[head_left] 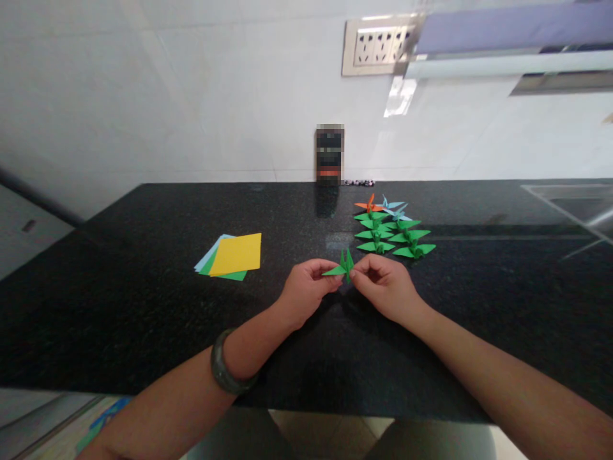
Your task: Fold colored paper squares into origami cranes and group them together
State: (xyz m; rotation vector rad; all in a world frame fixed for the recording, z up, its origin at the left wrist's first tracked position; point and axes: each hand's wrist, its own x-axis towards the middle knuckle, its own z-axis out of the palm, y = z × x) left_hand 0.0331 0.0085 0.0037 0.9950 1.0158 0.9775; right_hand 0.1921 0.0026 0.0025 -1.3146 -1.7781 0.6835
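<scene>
1. Right hand (387, 284): thumb and forefinger pressed together at the tips, pinching the right side of a green crane (347, 260). The gap between them is nearly nil. The other fingers curl in toward the palm.
2. Left hand (306, 289): thumb and fingers close about the crane's left side, the forefinger on the far side of the wing and the thumb on the near side. From where I stand, the exact contact behind the paper cannot be told.
3. Crane: between the two hands, over the counter (143, 326), two points upward, left wing spread sideways.
4. Left forearm: one dark bangle (223, 364), worn above the wrist.
5. Beyond the right hand: green cranes (375, 246) in two columns, set close together on the counter. At the far end of these, an orange crane (368, 207) on the left and blue cranes (398, 215) on the right.
6. Left of the hands, well apart: a fanned stack, yellow sheet (237, 254) on top, green sheet (234, 276) and blue sheet (209, 253) showing beneath.
7. At the wall (215, 96): a dark upright object (329, 153), detail blurred, with beads (360, 183) just beside it.
</scene>
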